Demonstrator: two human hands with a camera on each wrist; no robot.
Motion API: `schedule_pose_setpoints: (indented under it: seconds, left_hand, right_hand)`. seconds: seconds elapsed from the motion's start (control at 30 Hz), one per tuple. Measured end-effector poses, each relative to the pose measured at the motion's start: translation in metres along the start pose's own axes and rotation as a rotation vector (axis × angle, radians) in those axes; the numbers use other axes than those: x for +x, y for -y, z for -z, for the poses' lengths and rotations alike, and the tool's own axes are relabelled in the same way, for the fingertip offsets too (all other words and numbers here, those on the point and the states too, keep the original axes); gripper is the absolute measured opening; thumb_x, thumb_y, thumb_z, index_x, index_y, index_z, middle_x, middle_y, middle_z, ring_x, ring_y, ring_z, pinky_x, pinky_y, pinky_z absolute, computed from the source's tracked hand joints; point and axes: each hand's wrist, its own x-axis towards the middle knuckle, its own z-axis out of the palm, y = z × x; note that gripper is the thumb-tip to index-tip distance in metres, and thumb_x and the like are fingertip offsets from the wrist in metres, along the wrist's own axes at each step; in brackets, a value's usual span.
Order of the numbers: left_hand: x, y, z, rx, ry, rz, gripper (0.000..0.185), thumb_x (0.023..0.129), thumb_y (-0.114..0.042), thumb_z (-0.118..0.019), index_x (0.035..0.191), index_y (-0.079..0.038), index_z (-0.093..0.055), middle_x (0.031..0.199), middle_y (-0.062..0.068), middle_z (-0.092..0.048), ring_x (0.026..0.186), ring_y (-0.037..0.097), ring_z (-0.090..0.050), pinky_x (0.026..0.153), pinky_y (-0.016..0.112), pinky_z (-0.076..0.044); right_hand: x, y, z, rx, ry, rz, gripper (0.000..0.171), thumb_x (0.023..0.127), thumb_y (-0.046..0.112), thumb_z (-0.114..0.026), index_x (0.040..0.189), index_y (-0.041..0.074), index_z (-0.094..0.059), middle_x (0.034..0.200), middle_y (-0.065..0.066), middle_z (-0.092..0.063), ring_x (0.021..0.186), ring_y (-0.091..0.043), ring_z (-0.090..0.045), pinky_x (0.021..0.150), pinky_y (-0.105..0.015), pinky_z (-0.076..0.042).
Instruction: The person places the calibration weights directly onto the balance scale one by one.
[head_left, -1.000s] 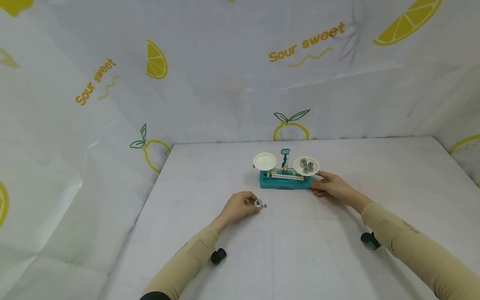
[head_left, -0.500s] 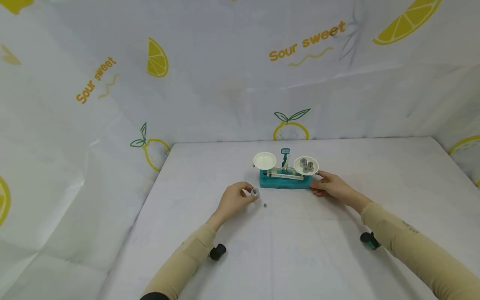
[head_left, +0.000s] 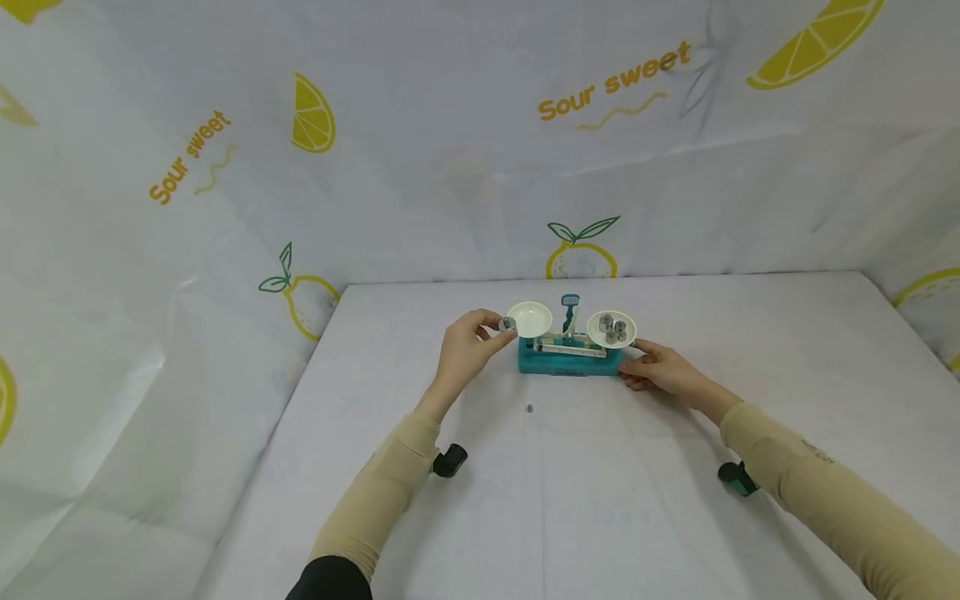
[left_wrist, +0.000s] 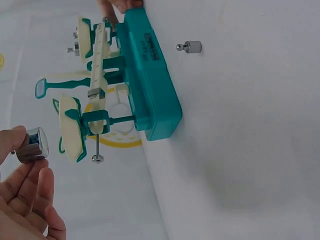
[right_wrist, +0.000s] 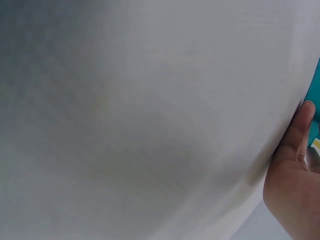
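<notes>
A teal balance scale (head_left: 568,357) stands mid-table, with an empty left pan (head_left: 529,319) and a right pan (head_left: 611,330) carrying several metal weights. My left hand (head_left: 491,332) is raised beside the left pan and pinches a silver cylinder weight (head_left: 507,322) between thumb and fingers. In the left wrist view the weight (left_wrist: 32,145) hangs just short of the left pan (left_wrist: 70,127). My right hand (head_left: 633,367) holds the right end of the scale's base. In the right wrist view only the right hand's thumb (right_wrist: 295,140) shows, beside a sliver of teal base (right_wrist: 315,95).
One tiny weight (head_left: 529,408) lies on the white cloth in front of the scale; it also shows as the tiny weight (left_wrist: 192,47) in the left wrist view. White sheets printed with lemons wall in the table at the back and sides.
My left hand has lifted the silver weight off the table and carried it up and away to the left pan. The right hand has stayed on the scale's base.
</notes>
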Motion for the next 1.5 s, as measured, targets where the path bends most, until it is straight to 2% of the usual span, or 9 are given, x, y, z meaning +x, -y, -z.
schedule_pose_setpoints:
  seconds: [0.17, 0.3, 0.4, 0.53, 0.7, 0.9, 1.2, 1.37, 1.5]
  left_hand:
    - [0.013, -0.003, -0.008, 0.012, -0.002, 0.021, 0.027, 0.082, -0.032, -0.070, 0.099, -0.010, -0.068, 0.097, 0.004, -0.068, 0.077, 0.016, -0.055, 0.063, 0.024, -0.042]
    - [0.020, -0.004, -0.015, 0.040, 0.001, 0.030, 0.029, 0.083, -0.033, -0.070, 0.100, -0.010, -0.068, 0.098, 0.004, -0.068, 0.089, 0.018, -0.060, 0.078, 0.030, -0.048]
    - [0.023, -0.004, -0.019, 0.042, 0.016, 0.045, 0.029, 0.083, -0.033, -0.069, 0.100, -0.009, -0.068, 0.099, 0.006, -0.068, 0.097, 0.024, -0.062, 0.083, 0.037, -0.048]
    - [0.025, -0.004, -0.021, 0.063, 0.036, 0.057, 0.030, 0.083, -0.033, -0.069, 0.100, -0.008, -0.068, 0.098, 0.006, -0.068, 0.097, 0.026, -0.062, 0.082, 0.038, -0.047]
    - [0.026, -0.003, -0.023, 0.118, 0.041, 0.053, 0.028, 0.084, -0.032, -0.069, 0.099, -0.009, -0.068, 0.096, 0.005, -0.068, 0.091, 0.020, -0.061, 0.079, 0.034, -0.047]
    - [0.028, -0.003, -0.024, 0.154, 0.044, 0.037, 0.028, 0.083, -0.031, -0.069, 0.100, -0.008, -0.069, 0.095, 0.005, -0.068, 0.091, 0.020, -0.061, 0.078, 0.033, -0.048]
    - [0.033, -0.006, -0.025, 0.170, 0.065, 0.030, 0.031, 0.084, -0.029, -0.069, 0.106, -0.008, -0.070, 0.096, 0.005, -0.068, 0.089, 0.019, -0.061, 0.075, 0.031, -0.047]
    - [0.035, -0.009, -0.021, 0.188, 0.081, 0.025, 0.036, 0.084, -0.032, -0.068, 0.111, -0.009, -0.068, 0.099, 0.006, -0.067, 0.091, 0.021, -0.061, 0.077, 0.034, -0.047]
    - [0.036, -0.012, -0.014, 0.206, 0.064, 0.001, 0.038, 0.084, -0.033, -0.068, 0.113, -0.009, -0.067, 0.103, 0.008, -0.067, 0.095, 0.024, -0.061, 0.079, 0.037, -0.048]
  right_hand:
    - [0.001, -0.004, -0.001, -0.001, -0.002, -0.007, 0.084, 0.091, 0.029, -0.060, 0.148, -0.002, -0.007, 0.108, -0.011, -0.064, 0.083, -0.003, -0.062, 0.078, -0.021, -0.053]
    - [0.001, -0.005, -0.003, -0.005, -0.001, -0.007, 0.084, 0.091, 0.029, -0.060, 0.148, -0.003, -0.007, 0.108, -0.012, -0.064, 0.083, -0.003, -0.062, 0.078, -0.021, -0.053]
    - [0.000, -0.005, -0.006, -0.001, 0.002, -0.004, 0.084, 0.091, 0.028, -0.061, 0.148, -0.003, -0.007, 0.108, -0.013, -0.064, 0.083, -0.004, -0.063, 0.078, -0.022, -0.053]
    - [0.000, -0.006, -0.009, 0.005, 0.001, -0.003, 0.082, 0.091, 0.026, -0.060, 0.148, -0.004, -0.008, 0.108, -0.014, -0.064, 0.083, -0.005, -0.062, 0.078, -0.022, -0.053]
    - [0.000, -0.007, -0.009, 0.011, 0.002, -0.002, 0.080, 0.092, 0.025, -0.059, 0.148, -0.003, -0.008, 0.106, -0.012, -0.064, 0.083, -0.005, -0.062, 0.077, -0.022, -0.053]
    - [-0.001, -0.005, -0.007, 0.014, 0.003, 0.000, 0.081, 0.092, 0.026, -0.059, 0.148, -0.003, -0.008, 0.104, -0.009, -0.064, 0.083, -0.005, -0.061, 0.077, -0.021, -0.053]
    - [-0.002, -0.002, -0.004, 0.013, -0.005, 0.002, 0.081, 0.092, 0.025, -0.059, 0.148, -0.002, -0.007, 0.110, -0.015, -0.062, 0.083, -0.004, -0.062, 0.078, -0.021, -0.053]
    - [-0.002, -0.002, -0.002, 0.008, -0.009, -0.003, 0.083, 0.092, 0.027, -0.059, 0.148, -0.002, -0.006, 0.111, -0.016, -0.062, 0.083, -0.004, -0.061, 0.078, -0.021, -0.052]
    - [-0.003, -0.001, -0.001, 0.003, -0.014, 0.003, 0.083, 0.091, 0.028, -0.059, 0.148, -0.002, -0.006, 0.112, -0.016, -0.062, 0.083, -0.004, -0.062, 0.078, -0.020, -0.052]
